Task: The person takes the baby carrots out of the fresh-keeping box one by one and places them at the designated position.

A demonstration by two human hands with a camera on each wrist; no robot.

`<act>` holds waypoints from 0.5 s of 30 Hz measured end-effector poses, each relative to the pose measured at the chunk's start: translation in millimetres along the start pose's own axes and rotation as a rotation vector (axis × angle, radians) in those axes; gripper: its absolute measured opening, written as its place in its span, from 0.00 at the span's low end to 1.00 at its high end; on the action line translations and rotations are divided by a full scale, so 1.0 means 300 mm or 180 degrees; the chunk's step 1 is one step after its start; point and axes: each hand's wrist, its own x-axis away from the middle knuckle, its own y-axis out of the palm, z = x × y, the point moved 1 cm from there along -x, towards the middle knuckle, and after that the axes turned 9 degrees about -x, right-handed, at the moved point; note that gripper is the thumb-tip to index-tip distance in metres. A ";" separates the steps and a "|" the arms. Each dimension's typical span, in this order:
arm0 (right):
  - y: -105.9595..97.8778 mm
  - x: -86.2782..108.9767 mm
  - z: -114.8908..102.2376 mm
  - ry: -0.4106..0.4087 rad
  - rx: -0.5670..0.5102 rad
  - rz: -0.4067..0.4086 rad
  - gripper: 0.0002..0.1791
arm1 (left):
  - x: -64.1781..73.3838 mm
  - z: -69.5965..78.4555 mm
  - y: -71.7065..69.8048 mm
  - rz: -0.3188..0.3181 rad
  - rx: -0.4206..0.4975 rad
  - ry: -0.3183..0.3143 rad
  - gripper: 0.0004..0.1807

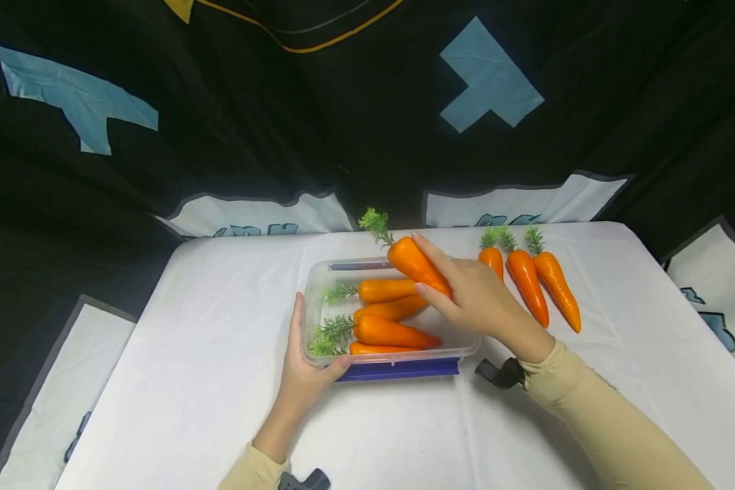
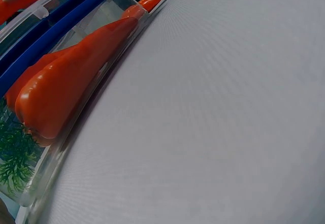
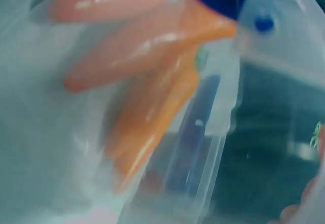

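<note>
A clear plastic food container (image 1: 471, 346) with a blue clip flap (image 1: 398, 369) on its front sits mid-table. My left hand (image 1: 303, 374) holds its front left corner, thumb at the front rim and fingers along the left side. Inside lie several orange carrots (image 1: 395, 332), their feathery green tops to the left; through the wall, the left wrist view shows one carrot (image 2: 76, 82) close up. Above the container's right half, my right hand (image 1: 480, 296) grips another carrot (image 1: 415, 262), its green top pointing up and left. In the right wrist view its fingers (image 3: 307, 193) barely show at the edge.
Three carrots (image 1: 528, 275) lie on the white tablecloth (image 1: 637, 340) right of the container, behind my right forearm; the left one is partly covered by the hand. A dark patterned curtain (image 1: 367, 122) hangs behind the table.
</note>
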 end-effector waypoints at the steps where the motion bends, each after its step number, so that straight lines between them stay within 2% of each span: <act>1: -0.007 0.005 0.007 0.0036 -0.0012 0.0035 0.42 | 0.000 -0.001 0.000 0.0000 0.0004 0.0002 0.67; 8: -0.056 0.065 0.101 0.0262 0.0057 0.0428 0.42 | 0.001 -0.005 0.000 0.0019 -0.0021 0.0013 0.67; 11: -0.079 0.104 0.163 0.0304 0.0145 0.0708 0.42 | 0.001 -0.003 0.000 0.0016 -0.0017 0.0015 0.67; 15: -0.116 0.170 0.250 0.0509 0.0223 0.0903 0.41 | 0.001 0.002 -0.001 0.0007 -0.0040 0.0023 0.67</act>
